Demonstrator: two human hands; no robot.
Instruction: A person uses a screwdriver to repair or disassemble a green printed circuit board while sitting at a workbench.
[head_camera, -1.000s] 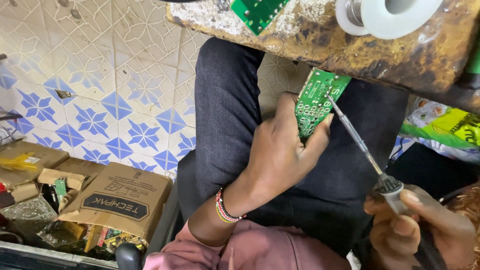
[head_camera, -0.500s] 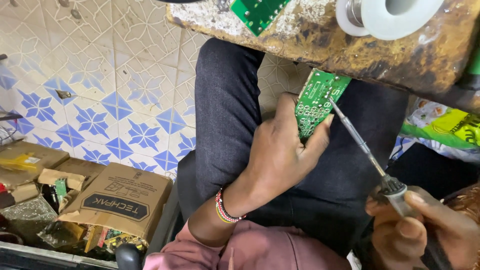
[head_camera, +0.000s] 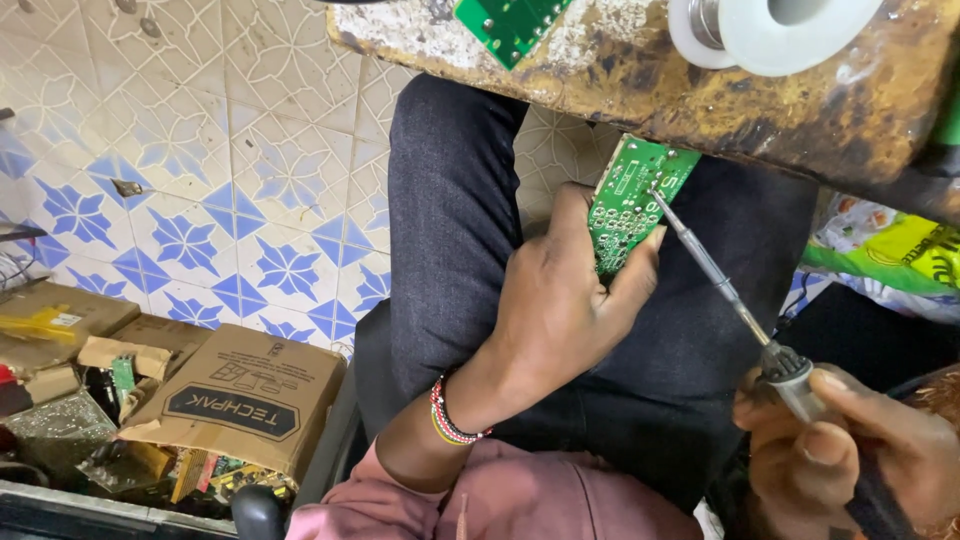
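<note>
My left hand (head_camera: 560, 300) grips a small green circuit board (head_camera: 632, 200) over my lap, thumb along its right edge, solder side up. A beaded bracelet (head_camera: 448, 415) circles that wrist. My right hand (head_camera: 840, 450) at the lower right holds a soldering iron (head_camera: 735, 305); its thin metal tip touches the board near the upper right corner. Dark trousers lie beneath both hands.
A worn wooden bench edge (head_camera: 700, 90) runs across the top, carrying another green board (head_camera: 510, 22) and a white solder spool (head_camera: 770, 30). A torn cardboard box (head_camera: 235, 400) with scrap parts sits on the tiled floor at lower left. A green-yellow bag (head_camera: 890, 255) lies at right.
The soldering iron tip has shifted slightly on the board; both hands stay almost in place.
</note>
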